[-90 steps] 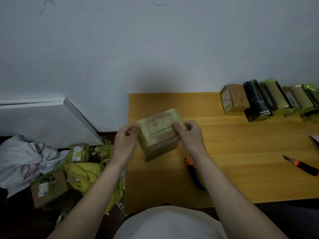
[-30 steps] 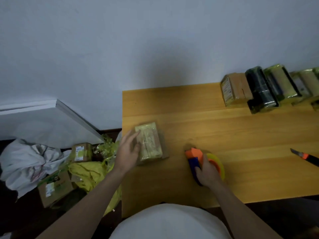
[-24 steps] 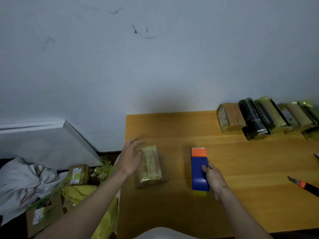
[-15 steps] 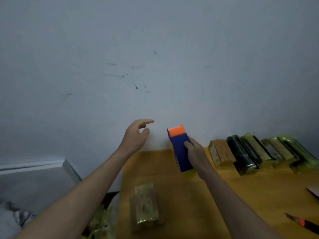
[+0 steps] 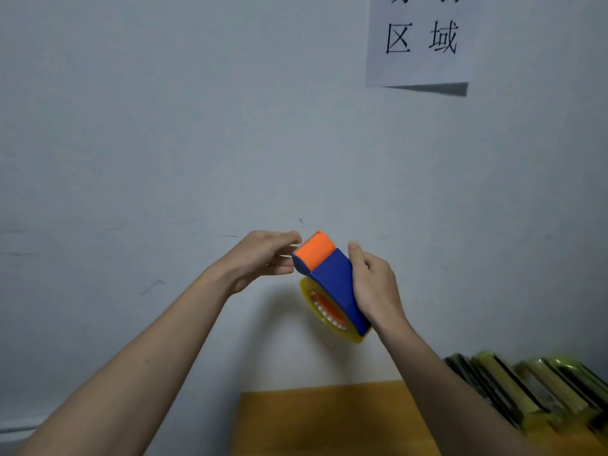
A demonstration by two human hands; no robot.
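My right hand (image 5: 373, 286) grips a blue tape dispenser (image 5: 332, 281) with an orange front end and a yellowish tape roll underneath. It is held up in front of the wall, well above the wooden table (image 5: 322, 419). My left hand (image 5: 263, 258) is at the dispenser's orange end, fingers stretched toward it and touching or nearly touching its front. Whether the fingertips pinch the tape end cannot be made out. The small wrapped parcel from before is out of the picture.
A row of several wrapped parcels (image 5: 533, 393), green-yellow and black, lies along the wall at the table's back right. A white paper sign (image 5: 421, 41) with printed characters hangs on the wall at upper right.
The view tilted upward, hiding the parcel on the table. My right hand raised the dispenser higher and tilted it, and my left hand moved in to its orange end.
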